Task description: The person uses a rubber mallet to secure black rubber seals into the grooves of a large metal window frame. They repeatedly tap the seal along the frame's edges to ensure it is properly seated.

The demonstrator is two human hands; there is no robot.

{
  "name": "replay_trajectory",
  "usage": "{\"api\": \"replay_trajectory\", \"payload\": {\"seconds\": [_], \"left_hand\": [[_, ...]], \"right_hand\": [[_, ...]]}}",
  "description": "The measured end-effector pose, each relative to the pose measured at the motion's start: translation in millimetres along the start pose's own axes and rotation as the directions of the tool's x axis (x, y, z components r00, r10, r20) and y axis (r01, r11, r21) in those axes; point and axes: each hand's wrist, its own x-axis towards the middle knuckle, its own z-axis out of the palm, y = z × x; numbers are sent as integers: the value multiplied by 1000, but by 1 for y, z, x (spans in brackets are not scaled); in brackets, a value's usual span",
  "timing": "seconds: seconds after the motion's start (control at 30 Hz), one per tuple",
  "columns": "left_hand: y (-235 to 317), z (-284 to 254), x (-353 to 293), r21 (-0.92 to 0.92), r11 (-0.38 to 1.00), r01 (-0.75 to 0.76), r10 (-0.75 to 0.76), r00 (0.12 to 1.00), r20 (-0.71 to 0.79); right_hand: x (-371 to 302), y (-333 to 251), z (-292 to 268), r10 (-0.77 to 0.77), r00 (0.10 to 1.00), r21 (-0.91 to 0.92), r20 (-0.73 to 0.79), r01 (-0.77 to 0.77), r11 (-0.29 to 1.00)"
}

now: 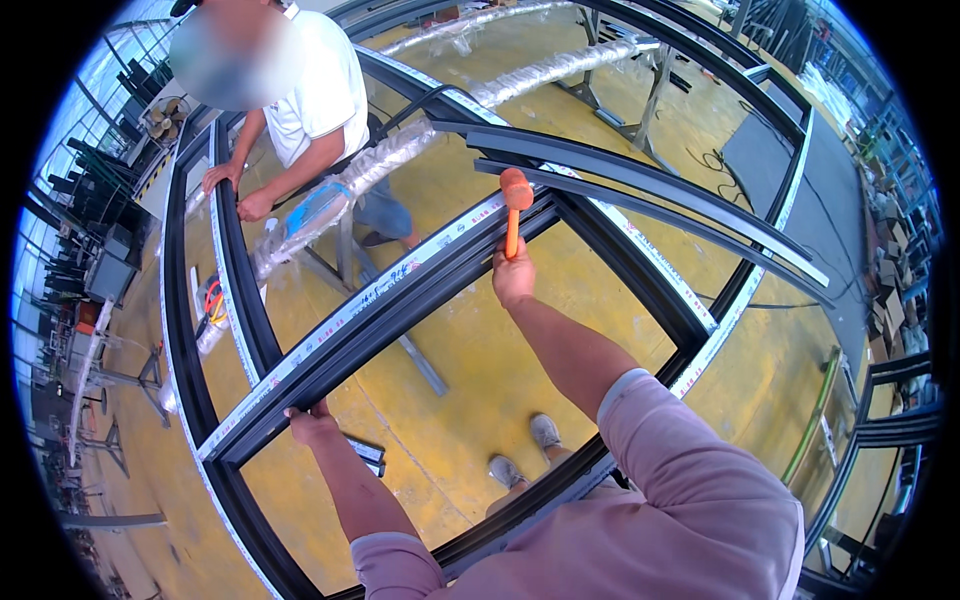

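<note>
My right hand [515, 277] is closed around the handle of an orange mallet [515, 188]. The mallet stands head up, over the far end of a dark metal crossbar [400, 290] faced with a printed white film strip. My left hand [314, 424] grips the near-left end of this crossbar from below; its fingers are partly hidden behind the bar. The crossbar belongs to a large dark window frame [690, 322] that surrounds me. Two loose dark profiles [640, 165] lie across the frame just beyond the mallet.
A co-worker in a white shirt [335, 85] holds another frame bar at the far left. Plastic-wrapped supports [390, 150] run beneath the frame. My feet are on the yellow floor [420, 450] inside one opening. A blue-grey mat [770, 170] and stacked materials lie at right.
</note>
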Motion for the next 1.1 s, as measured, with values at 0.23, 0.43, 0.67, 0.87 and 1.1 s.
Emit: {"api": "replay_trajectory", "payload": {"seconds": [0.23, 0.43, 0.67, 0.87, 1.1], "left_hand": [[-47, 18, -22, -440, 896, 48, 99, 947, 305], [-88, 35, -44, -431, 892, 138, 90, 880, 466], [-92, 36, -49, -417, 893, 172, 55, 876, 479], [-93, 30, -39, -398, 908, 128, 112, 843, 527], [-90, 29, -44, -374, 920, 118, 89, 866, 493]], "right_hand": [[-78, -33, -24, 43, 999, 25, 22, -44, 999], [-84, -64, -36, 570, 820, 519, -46, -468, 715], [-35, -82, -2, 615, 767, 600, -180, -410, 687], [-30, -71, 3, 552, 817, 597, -167, -362, 716], [-32, -79, 9, 516, 853, 540, -84, -396, 743]]}}
